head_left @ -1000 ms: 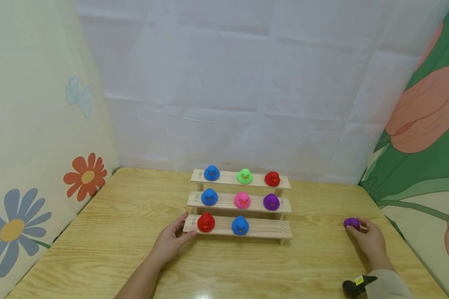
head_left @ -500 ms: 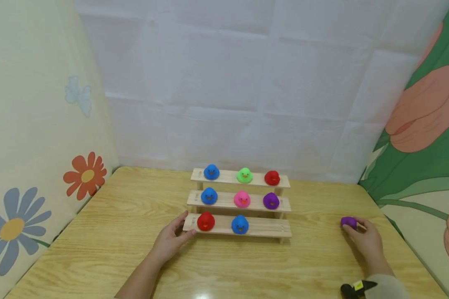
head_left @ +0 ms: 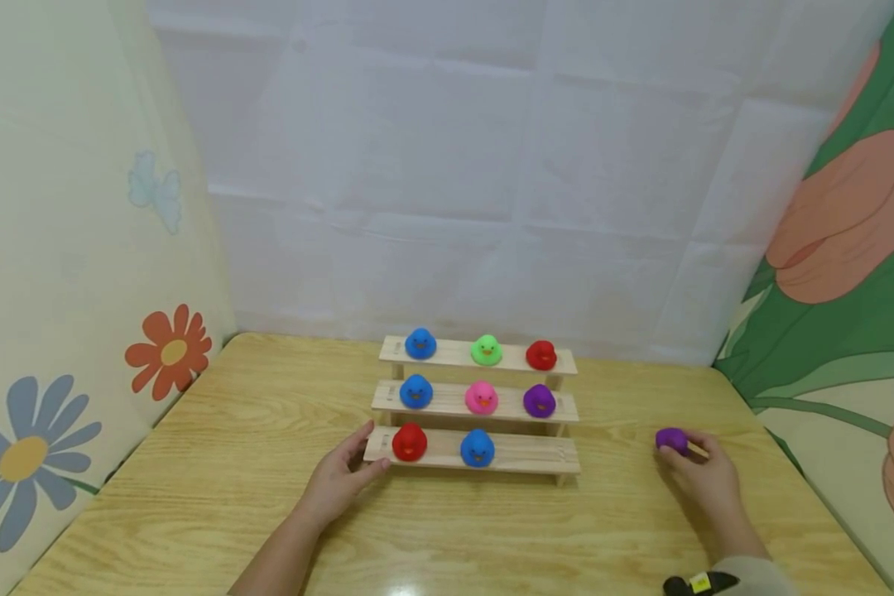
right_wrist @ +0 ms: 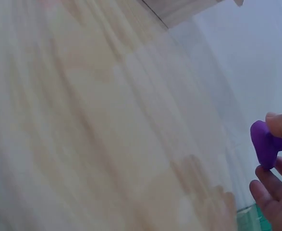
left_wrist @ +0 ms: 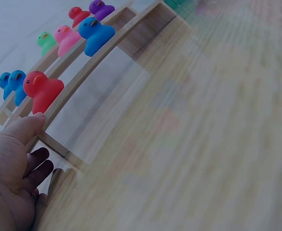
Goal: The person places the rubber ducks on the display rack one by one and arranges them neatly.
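Observation:
A three-tier wooden display stand (head_left: 525,455) bears rubber ducks. My left hand (head_left: 338,480) grips the left end of its lowest shelf, thumb at the front corner, close to a red duck (head_left: 410,443). A blue duck (head_left: 478,448) sits mid-shelf beside it. On the middle tier are a blue duck (head_left: 415,391), a pink duck (head_left: 481,398) and a purple duck (head_left: 540,401). Up top sit a blue duck (head_left: 420,343), a green duck (head_left: 487,350) and a red duck (head_left: 541,355). Right of the stand, my right hand (head_left: 704,476) pinches another purple rubber duck (right_wrist: 264,144) between thumb and fingers.
The stand rests on a wood-grain table (head_left: 194,497). A white cloth (head_left: 447,182) hangs behind it. Flower-printed panels border the left (head_left: 67,290) and right (head_left: 849,331) sides. A black strap with a yellow tag (head_left: 700,584) is on the right wrist.
My right hand has moved left toward the stand, carrying the purple duck. The left hand and the ducks on the stand have stayed in place.

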`<state>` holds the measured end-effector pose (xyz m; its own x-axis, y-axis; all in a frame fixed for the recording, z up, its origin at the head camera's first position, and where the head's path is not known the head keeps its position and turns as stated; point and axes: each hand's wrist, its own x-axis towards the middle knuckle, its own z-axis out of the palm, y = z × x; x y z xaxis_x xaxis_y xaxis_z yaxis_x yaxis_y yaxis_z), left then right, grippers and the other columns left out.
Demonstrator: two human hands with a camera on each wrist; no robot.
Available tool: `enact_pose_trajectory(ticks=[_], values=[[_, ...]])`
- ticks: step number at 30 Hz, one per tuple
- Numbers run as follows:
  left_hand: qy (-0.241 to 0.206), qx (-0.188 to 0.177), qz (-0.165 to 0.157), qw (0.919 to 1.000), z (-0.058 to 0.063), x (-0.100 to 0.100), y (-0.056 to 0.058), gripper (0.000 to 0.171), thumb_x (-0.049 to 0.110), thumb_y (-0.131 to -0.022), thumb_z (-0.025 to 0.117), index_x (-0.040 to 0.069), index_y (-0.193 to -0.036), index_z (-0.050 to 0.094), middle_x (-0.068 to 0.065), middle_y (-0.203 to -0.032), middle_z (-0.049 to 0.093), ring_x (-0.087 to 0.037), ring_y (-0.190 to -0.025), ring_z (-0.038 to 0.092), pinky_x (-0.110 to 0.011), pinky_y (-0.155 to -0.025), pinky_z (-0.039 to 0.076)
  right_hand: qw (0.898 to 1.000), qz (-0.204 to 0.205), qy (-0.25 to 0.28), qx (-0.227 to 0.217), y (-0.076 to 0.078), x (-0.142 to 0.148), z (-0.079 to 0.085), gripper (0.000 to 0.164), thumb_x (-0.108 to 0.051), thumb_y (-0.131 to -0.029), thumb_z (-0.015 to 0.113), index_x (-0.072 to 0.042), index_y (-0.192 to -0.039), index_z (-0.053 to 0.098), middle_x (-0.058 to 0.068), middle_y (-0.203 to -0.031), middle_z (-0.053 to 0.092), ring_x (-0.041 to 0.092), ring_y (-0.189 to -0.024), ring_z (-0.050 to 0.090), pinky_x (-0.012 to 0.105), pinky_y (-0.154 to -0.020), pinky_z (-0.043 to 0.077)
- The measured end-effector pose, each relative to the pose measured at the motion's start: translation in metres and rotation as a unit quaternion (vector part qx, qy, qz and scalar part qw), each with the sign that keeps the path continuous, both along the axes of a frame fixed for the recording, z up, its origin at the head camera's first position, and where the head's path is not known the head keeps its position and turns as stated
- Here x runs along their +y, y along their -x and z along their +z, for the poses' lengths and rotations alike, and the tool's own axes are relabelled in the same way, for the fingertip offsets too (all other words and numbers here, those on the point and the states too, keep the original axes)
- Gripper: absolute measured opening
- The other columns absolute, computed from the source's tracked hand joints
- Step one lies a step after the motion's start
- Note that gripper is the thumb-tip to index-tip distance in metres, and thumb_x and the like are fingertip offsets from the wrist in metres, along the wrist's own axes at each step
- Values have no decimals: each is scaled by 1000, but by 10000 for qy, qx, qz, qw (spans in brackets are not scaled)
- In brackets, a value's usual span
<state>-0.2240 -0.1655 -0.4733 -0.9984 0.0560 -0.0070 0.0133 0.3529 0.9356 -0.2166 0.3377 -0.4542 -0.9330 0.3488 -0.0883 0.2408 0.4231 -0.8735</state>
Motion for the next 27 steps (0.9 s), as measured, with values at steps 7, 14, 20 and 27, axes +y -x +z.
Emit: enact_pose_trajectory(ticks=[7,14,20,27], values=[[2,-18,2,10000,0,0,0,76,23,-90,71,1,-151,32,-24,-142,52,-40,-138,42,-54,-118,27,9988,78,477,84,-4,-19,4,69,-30,-91,71,-2,-145,38,25,-149,40,18,-120,51,3,-79,42],[3,-2,16,10000,1,0,0,75,22,-90,71,1,-151,33,-24,-142,52,-40,-138,42,-52,-118,28,9989,262,65,387,-4,-36,7,58,-23,-92,69,2,-139,46,25,-145,46,12,-114,56,2,-79,42],[-69,-18,-5,10000,0,0,0,75,22,-90,71,1,-151,32,-24,-142,52,-39,-139,41,-52,-118,27,9966,397,152,701,-6,-51,9,53,-17,-91,71,3,-135,51,24,-141,50,-22,-87,47,5,-80,45],[6,-30,-8,10000,1,0,-1,75,23,-91,71,1,-151,32,-25,-143,51,-40,-140,40,-53,-118,27,9945,457,182,921,-7,-66,9,50,-12,-88,73,3,-131,54,22,-136,54,-20,-87,50,6,-81,47]])
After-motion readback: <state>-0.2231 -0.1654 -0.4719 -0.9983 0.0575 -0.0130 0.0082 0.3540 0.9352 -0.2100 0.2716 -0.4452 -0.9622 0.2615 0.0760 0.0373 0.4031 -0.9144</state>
